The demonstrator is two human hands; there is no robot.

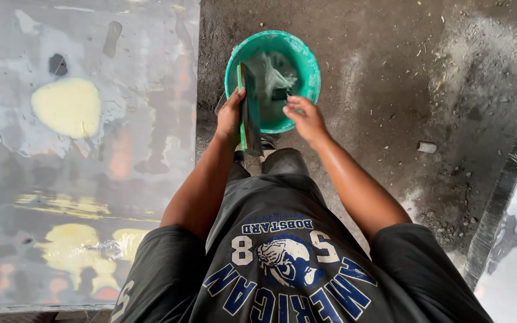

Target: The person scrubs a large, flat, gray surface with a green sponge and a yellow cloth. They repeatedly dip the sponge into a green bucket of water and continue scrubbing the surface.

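A green plastic bucket (301,57) stands on the dirt floor in front of my feet. My left hand (230,116) grips a flat green board-like tool (249,110), held on edge over the bucket's near rim. My right hand (305,116) hovers over the bucket with its fingers bunched; whether it holds anything I cannot tell. Pale stringy material (276,75) lies inside the bucket.
A large shiny sheet (79,167) with pale yellow patches of paste (67,106) covers the left side. Another glossy sheet edge (510,179) runs along the right. Dark dirt floor (402,90) with small debris and a small stone (427,146) lies between.
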